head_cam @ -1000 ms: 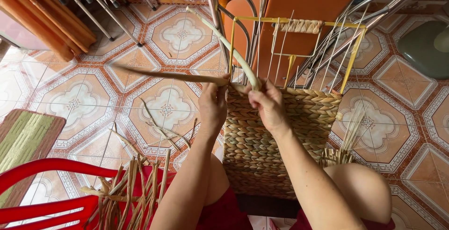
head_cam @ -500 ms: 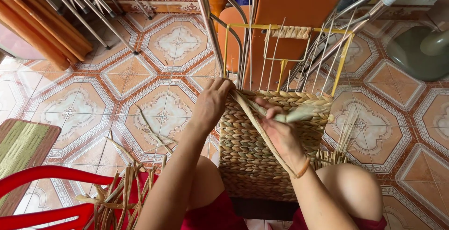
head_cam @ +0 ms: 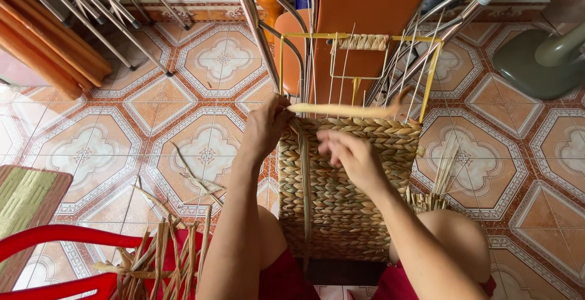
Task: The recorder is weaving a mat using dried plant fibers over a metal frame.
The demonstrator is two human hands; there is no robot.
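Observation:
A half-woven basket (head_cam: 347, 196) of dried plant fibre stands between my knees on a yellow wire frame (head_cam: 431, 74). My left hand (head_cam: 265, 126) pinches the near end of a pale flat fibre strand (head_cam: 347, 110) at the basket's top left corner; the strand lies across the woven rim towards the right. My right hand (head_cam: 347, 153) hovers blurred in front of the woven wall, fingers bent, its grip unclear. Another strand (head_cam: 304, 184) hangs down the basket's front.
A bundle of loose dried strands (head_cam: 164, 257) lies on a red plastic chair (head_cam: 55, 257) at lower left. More strands (head_cam: 442, 184) rest by my right knee. An orange chair (head_cam: 365, 7) stands behind the frame, metal chair legs (head_cam: 91, 13) at upper left, a fan base (head_cam: 536, 56) at right.
The strand, held diagonally by my right hand half a second ago, now lies level across the basket's rim. My right hand has moved down and left off it; my left hand stays at the corner.

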